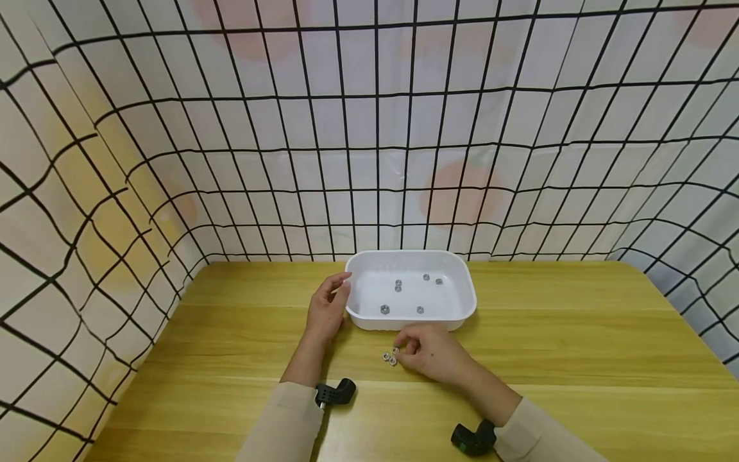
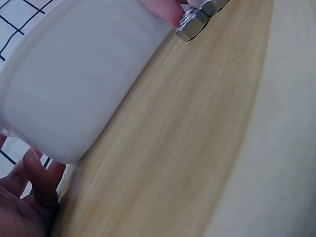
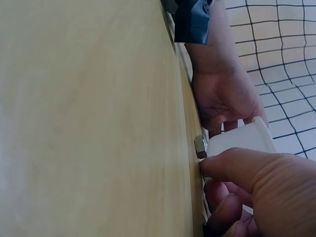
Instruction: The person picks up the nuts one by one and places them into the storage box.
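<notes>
A white plastic tray (image 1: 411, 324) stands on the table with several metal hex nuts (image 1: 385, 309) spread over its floor. My left hand (image 1: 328, 308) rests against the tray's left end, its fingers relaxed at the rim; the left wrist view shows its thumb (image 2: 37, 173) by the tray's corner. In front of the tray, my right hand (image 1: 433, 351) pinches a hex nut (image 1: 395, 350) between thumb and index finger, low over the table. Two more hex nuts (image 1: 386, 356) lie right beside those fingertips. From the right wrist, the thumb (image 3: 232, 165) partly hides the nuts.
The wood-grain table (image 1: 231, 359) reaches back to a black wire grid (image 1: 378, 151) with pale patterned cloth behind it. Grid panels also flank the left and right sides. A black wrist camera (image 1: 336, 392) sits on the left wrist, another (image 1: 475, 439) on the right.
</notes>
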A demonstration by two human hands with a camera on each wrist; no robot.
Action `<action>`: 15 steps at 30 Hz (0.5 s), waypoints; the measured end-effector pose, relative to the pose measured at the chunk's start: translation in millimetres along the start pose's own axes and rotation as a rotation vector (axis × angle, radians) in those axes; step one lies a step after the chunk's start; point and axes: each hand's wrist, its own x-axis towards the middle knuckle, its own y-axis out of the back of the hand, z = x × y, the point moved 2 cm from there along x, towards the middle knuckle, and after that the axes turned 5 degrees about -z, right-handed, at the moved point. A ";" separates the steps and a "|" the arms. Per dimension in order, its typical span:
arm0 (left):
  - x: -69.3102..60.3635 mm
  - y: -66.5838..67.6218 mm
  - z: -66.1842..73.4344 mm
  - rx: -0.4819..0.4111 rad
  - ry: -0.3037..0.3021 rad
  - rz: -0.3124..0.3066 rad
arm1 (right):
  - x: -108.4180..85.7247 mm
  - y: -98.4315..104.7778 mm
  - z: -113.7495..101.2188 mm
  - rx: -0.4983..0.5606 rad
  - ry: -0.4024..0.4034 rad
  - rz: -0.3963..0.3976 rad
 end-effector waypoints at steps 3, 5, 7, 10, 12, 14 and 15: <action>-0.2 -0.5 -0.4 0.001 -0.001 0.002 | 0.3 -1.5 0.8 -0.029 -0.008 0.016; -0.1 -0.5 -0.4 0.000 0.000 0.002 | 1.0 -2.2 1.2 -0.046 -0.011 0.024; -0.1 -0.6 -0.3 -0.002 0.000 0.000 | 1.4 -2.8 2.1 -0.057 -0.017 0.029; -0.2 -0.5 0.0 -0.005 -0.001 -0.003 | 1.3 -3.2 2.4 -0.066 -0.022 0.031; -0.4 -0.2 0.3 -0.006 -0.002 -0.003 | 1.1 -3.0 2.0 -0.058 -0.022 0.030; -0.6 0.0 0.7 -0.004 -0.002 0.000 | 0.4 -2.4 0.9 -0.048 -0.023 0.027; -0.6 0.0 0.8 -0.003 -0.002 0.001 | 0.1 -1.9 0.2 -0.045 -0.025 0.025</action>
